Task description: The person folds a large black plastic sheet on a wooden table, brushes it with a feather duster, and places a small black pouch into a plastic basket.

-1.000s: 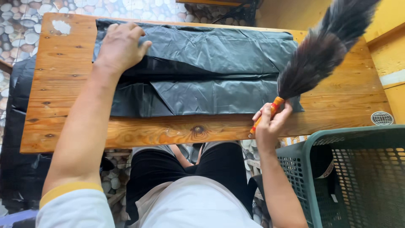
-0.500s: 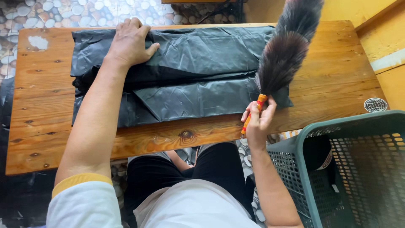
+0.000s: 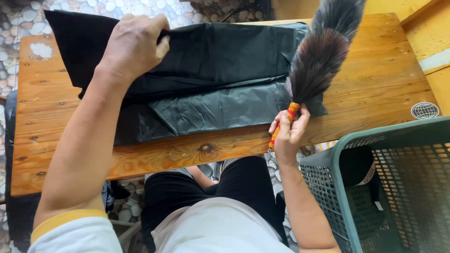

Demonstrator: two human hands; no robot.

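A large black plastic bag [image 3: 220, 79] lies spread over a wooden table [image 3: 178, 152]. My left hand [image 3: 133, 44] grips the bag's upper left part and lifts it a little off the wood. My right hand [image 3: 288, 133] holds the orange and red handle of a feather duster [image 3: 323, 56]. The duster's dark feathers point up and right, over the bag's right end.
A green plastic basket [image 3: 384, 187] with mesh walls stands at the lower right, beside my right forearm. A yellow wall runs along the table's right side. The floor around the table is pebbled, and more black material hangs off the left end.
My left hand went from lying flat on the bag to gripping and raising its upper left part. The view has moved closer to the table. The duster stays over the bag's right end.
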